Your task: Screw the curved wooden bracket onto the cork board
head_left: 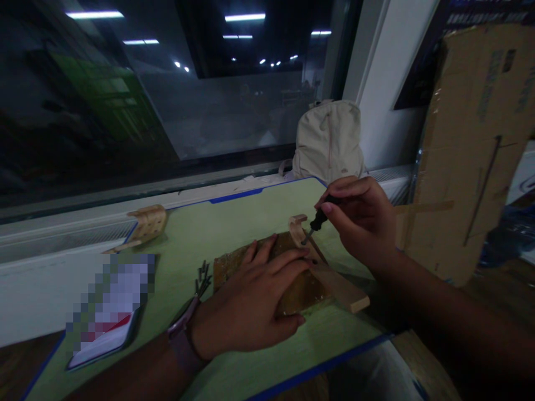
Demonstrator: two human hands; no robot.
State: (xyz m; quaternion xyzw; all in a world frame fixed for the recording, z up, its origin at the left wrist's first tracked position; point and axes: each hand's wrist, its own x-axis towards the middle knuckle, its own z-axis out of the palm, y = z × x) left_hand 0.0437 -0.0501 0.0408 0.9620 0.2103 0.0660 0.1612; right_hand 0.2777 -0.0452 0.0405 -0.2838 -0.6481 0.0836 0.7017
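My right hand (pixel 361 214) is closed around the black handle of a screwdriver (pixel 319 219). Its shaft slants down to the left, and the tip meets a light wooden piece (pixel 340 287) with a hooked end. Fingers spread, my left hand (pixel 259 289) lies flat over a brown, tape-covered block (pixel 228 267), its fingertips touching the wooden piece. The wooden piece rests across the block and sticks out to the right. Several dark screws (pixel 203 278) lie in a small heap left of the block.
A green-topped table (pixel 188 239) with a blue edge carries all this. On its left are a curved wooden part with holes (pixel 149 223) and a tablet-like object (pixel 112 317), partly blurred out. A pale backpack (pixel 329 139) stands by the window; a large cardboard box (pixel 468 150) stands right.
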